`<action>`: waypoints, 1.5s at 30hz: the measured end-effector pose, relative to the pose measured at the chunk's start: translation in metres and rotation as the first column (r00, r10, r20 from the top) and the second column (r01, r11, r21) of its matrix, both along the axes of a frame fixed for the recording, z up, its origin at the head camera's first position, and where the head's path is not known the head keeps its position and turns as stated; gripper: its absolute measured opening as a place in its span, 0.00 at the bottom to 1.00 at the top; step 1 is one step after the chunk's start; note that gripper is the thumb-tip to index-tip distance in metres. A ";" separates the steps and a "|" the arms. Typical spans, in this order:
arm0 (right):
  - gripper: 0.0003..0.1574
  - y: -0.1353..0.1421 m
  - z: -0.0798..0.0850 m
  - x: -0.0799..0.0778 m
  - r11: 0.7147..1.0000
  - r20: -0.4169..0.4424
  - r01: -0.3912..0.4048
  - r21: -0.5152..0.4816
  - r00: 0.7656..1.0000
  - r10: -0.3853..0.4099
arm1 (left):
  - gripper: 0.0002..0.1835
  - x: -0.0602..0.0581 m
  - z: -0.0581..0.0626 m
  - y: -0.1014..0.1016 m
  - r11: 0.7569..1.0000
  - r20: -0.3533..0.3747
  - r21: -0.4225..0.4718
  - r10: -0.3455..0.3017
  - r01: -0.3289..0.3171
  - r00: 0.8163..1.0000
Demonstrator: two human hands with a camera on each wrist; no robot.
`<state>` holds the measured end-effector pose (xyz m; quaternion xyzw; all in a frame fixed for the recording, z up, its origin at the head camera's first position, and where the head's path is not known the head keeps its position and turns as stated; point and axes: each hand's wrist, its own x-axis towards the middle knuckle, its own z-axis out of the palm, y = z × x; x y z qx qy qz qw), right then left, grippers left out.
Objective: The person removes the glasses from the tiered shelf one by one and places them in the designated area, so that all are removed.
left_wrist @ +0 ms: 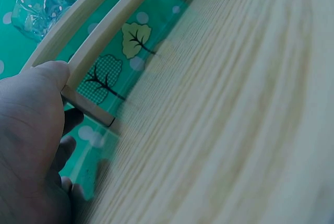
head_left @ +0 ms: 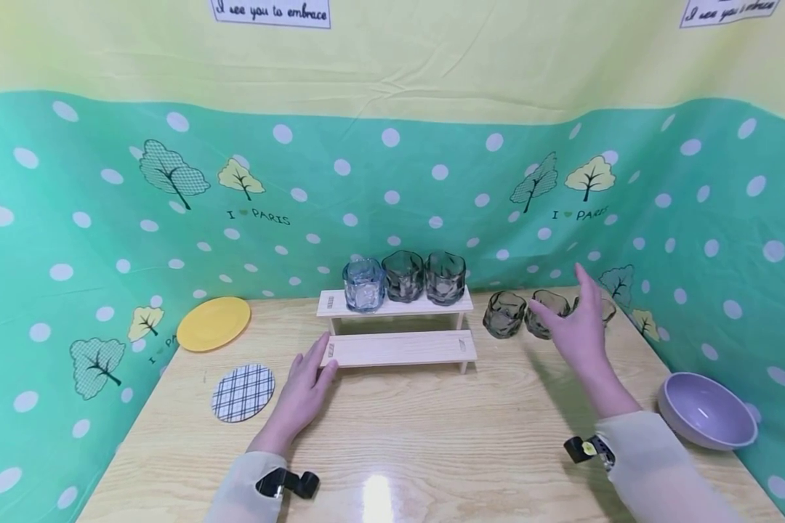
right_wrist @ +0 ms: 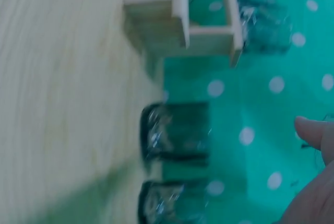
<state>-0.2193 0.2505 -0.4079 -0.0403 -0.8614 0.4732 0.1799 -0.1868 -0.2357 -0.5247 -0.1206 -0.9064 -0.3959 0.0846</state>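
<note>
My left hand [head_left: 304, 392] grips the left end of the lower tier of a two-step wooden rack [head_left: 399, 349], its thumb at the front corner. In the left wrist view, that thumb overlaps the end of the wood. On the rack's upper tier stand a blue glass [head_left: 364, 285] and two grey glasses [head_left: 403, 277]. To the right of the rack, smoky brown glasses [head_left: 504, 314] form a row on the table. My right hand [head_left: 578, 330] is raised in front of this row, thumb and fingers spread, holding nothing. It partly hides the rightmost glass [head_left: 607, 311].
A yellow plate [head_left: 214, 324] leans at the back left, with a round checked coaster [head_left: 243, 393] in front of it. At the right edge sits a purple bowl [head_left: 706, 411]. A green dotted curtain [head_left: 392, 174] encloses the back and sides of the table [head_left: 432, 450].
</note>
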 end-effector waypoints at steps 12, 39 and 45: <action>0.78 -0.055 0.018 -0.006 0.988 -0.030 -0.144 -0.056 0.989 0.142 | 0.36 0.000 0.000 0.000 1.000 -0.006 0.001 0.000 0.000 1.000; 0.76 -0.131 0.005 -0.046 0.947 0.039 -0.269 -0.173 0.959 0.280 | 0.36 0.001 0.002 0.001 1.000 -0.003 0.002 0.002 -0.002 1.000; 0.77 -0.135 -0.002 -0.051 0.944 0.060 -0.270 -0.190 0.956 0.286 | 0.35 0.001 0.002 0.001 1.000 -0.003 0.002 0.003 -0.003 1.000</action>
